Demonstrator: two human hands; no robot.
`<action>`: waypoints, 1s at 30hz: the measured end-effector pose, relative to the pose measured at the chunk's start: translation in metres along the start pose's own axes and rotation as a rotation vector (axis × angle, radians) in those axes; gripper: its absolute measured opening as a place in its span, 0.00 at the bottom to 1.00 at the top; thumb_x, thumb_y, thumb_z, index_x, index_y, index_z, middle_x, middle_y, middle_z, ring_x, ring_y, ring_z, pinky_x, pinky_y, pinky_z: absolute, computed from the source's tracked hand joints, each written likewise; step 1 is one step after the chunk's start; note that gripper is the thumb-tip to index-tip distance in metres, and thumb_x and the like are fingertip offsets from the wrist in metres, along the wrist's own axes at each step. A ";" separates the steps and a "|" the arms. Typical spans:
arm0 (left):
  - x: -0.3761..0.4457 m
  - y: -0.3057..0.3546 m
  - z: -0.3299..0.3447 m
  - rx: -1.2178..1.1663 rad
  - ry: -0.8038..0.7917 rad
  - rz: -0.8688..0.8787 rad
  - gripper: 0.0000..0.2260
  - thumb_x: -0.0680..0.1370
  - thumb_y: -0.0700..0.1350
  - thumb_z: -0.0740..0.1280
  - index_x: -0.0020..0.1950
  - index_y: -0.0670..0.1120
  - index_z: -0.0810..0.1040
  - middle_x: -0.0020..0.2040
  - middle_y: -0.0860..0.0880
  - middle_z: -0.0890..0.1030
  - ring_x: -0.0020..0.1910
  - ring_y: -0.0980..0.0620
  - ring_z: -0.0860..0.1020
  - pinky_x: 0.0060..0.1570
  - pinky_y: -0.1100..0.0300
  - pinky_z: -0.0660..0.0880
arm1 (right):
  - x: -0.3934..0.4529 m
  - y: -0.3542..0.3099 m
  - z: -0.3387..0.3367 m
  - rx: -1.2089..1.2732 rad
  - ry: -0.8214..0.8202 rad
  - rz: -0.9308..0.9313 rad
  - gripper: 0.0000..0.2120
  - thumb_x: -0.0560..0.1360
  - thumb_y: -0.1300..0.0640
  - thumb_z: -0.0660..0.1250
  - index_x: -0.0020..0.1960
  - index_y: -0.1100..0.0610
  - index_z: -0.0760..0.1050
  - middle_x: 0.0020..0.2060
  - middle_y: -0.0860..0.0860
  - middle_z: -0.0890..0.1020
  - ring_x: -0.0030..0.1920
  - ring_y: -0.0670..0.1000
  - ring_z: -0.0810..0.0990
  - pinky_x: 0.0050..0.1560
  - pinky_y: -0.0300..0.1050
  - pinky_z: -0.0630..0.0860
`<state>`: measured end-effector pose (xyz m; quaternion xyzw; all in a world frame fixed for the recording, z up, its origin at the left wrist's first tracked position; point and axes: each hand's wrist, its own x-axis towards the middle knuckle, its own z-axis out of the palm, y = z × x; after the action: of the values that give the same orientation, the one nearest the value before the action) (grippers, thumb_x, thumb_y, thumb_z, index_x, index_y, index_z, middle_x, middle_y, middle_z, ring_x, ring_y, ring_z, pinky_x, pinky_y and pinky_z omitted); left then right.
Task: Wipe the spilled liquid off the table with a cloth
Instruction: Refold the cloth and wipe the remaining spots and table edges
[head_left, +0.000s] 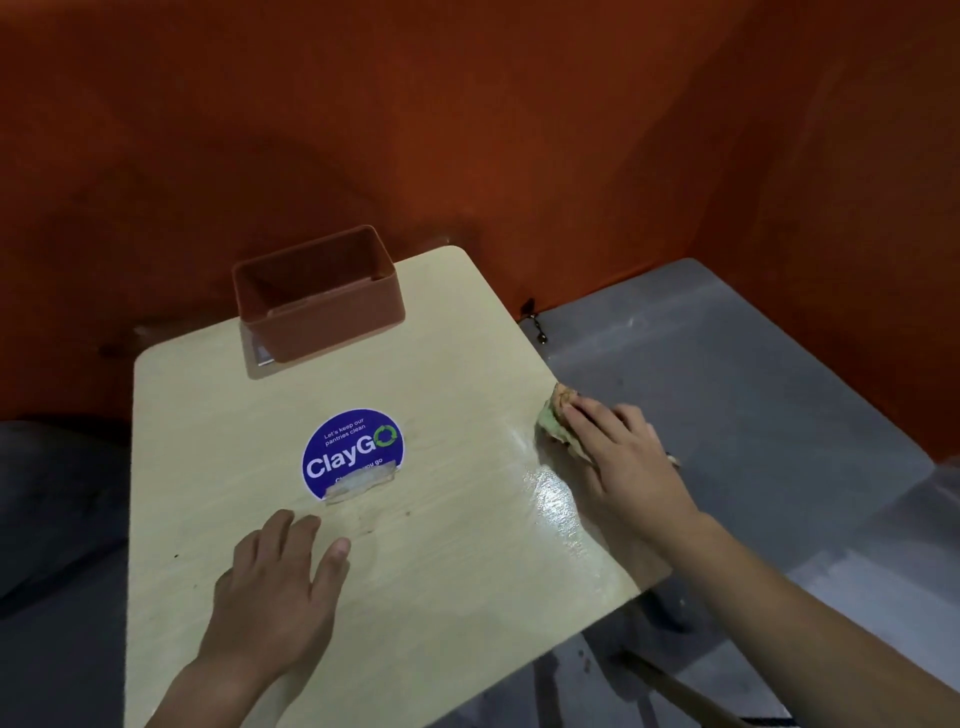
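A pale wooden table fills the middle of the head view. A shiny wet patch of liquid lies near its right edge. My right hand presses flat on a crumpled yellowish-green cloth at that edge, just beyond the wet patch; most of the cloth is hidden under the fingers. My left hand rests flat on the table near the front, fingers spread, holding nothing.
A brown rectangular plastic box stands at the table's far side. A round blue "ClayGo" sticker, partly torn and taped, is at the table's middle. Orange walls close in behind and to the right. Grey floor lies to the right.
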<state>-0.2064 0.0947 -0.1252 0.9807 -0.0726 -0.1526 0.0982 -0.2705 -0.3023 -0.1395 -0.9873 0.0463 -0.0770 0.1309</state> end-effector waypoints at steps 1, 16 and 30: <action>0.000 -0.001 -0.001 0.004 -0.009 0.002 0.30 0.80 0.69 0.47 0.75 0.55 0.69 0.78 0.52 0.64 0.76 0.46 0.62 0.69 0.43 0.68 | -0.016 -0.009 -0.003 -0.006 -0.012 -0.065 0.29 0.79 0.50 0.59 0.80 0.51 0.65 0.77 0.48 0.69 0.63 0.57 0.71 0.60 0.56 0.74; 0.000 -0.005 0.000 -0.026 -0.002 0.023 0.23 0.83 0.66 0.51 0.72 0.59 0.71 0.76 0.56 0.65 0.74 0.48 0.63 0.69 0.44 0.67 | 0.004 0.007 0.015 -0.004 -0.035 0.094 0.27 0.84 0.50 0.60 0.82 0.46 0.62 0.81 0.46 0.64 0.67 0.56 0.66 0.65 0.57 0.70; 0.112 0.077 -0.023 -0.074 0.140 -0.133 0.24 0.84 0.60 0.55 0.77 0.52 0.71 0.79 0.45 0.67 0.76 0.41 0.64 0.69 0.42 0.68 | 0.049 0.033 0.031 0.067 -0.208 -0.593 0.30 0.82 0.47 0.60 0.82 0.45 0.60 0.82 0.39 0.59 0.66 0.53 0.71 0.61 0.45 0.67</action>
<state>-0.1019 0.0042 -0.1191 0.9874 0.0056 -0.0924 0.1286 -0.2196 -0.3314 -0.1710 -0.9554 -0.2600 -0.0120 0.1394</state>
